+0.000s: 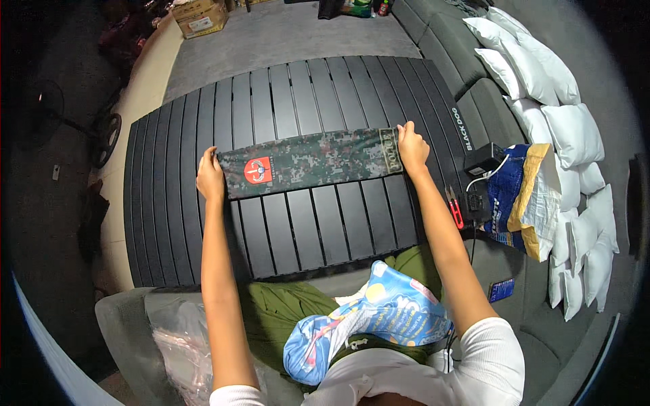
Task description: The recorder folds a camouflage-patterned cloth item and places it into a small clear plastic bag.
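Observation:
A digital-camouflage fabric sleeve [318, 162] is stretched out flat above a black slatted table [284, 230]. It bears a red shield-shaped emblem near its left end and a tan lettered band at its right end. My left hand [210, 177] pinches the left end, thumb toward the cloth. At the other end my right hand [413, 147] grips the edge beside the lettered band. The right end sits slightly higher in the view than the left. Both arms reach forward, fairly straight.
Red-handled thread snips [454, 208] lie at the table's right edge, near a black box [485, 159] with a cable. A blue and yellow bag [518, 203], a phone [502, 290] and white pillows [572, 135] are on the right. A blue patterned cloth [379, 308] covers my lap.

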Available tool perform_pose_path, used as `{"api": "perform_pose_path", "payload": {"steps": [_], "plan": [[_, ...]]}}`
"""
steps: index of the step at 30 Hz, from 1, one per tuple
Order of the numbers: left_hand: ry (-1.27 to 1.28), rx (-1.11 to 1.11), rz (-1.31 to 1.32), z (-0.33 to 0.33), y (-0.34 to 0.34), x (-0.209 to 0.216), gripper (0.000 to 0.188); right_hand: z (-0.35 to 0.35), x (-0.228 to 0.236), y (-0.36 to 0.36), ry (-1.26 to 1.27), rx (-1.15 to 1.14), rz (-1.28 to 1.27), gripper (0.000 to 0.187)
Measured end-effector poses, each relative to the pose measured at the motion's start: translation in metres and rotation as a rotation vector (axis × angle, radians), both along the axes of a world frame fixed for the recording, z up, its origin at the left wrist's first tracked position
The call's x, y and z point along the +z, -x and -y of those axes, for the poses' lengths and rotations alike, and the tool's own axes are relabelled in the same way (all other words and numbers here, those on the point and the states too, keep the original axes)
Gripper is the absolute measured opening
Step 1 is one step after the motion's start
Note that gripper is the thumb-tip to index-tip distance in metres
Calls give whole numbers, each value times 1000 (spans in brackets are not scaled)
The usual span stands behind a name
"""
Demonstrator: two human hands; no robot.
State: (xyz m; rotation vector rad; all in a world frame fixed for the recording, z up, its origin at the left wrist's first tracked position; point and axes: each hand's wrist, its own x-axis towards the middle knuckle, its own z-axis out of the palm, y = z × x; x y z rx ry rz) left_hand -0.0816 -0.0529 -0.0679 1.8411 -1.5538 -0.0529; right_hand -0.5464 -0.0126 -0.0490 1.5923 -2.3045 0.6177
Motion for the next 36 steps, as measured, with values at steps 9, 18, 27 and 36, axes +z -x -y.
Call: {"api": "perform_pose_path", "payload": {"steps": [9,18,27,36], "plan": [[54,81,6,-11,9,20,24,-8,17,6,121,-62,-186,33],[-156,-271,398,-39,39,-10,47,-25,11,-40,-200,574,-110,55],[-236,-309,429,-80,39,2,54,-72,13,-36,-235,498,-168,66],[-581,-537,441,-81,6,49,94,-121,51,-56,-440,385,-72,70]]}}
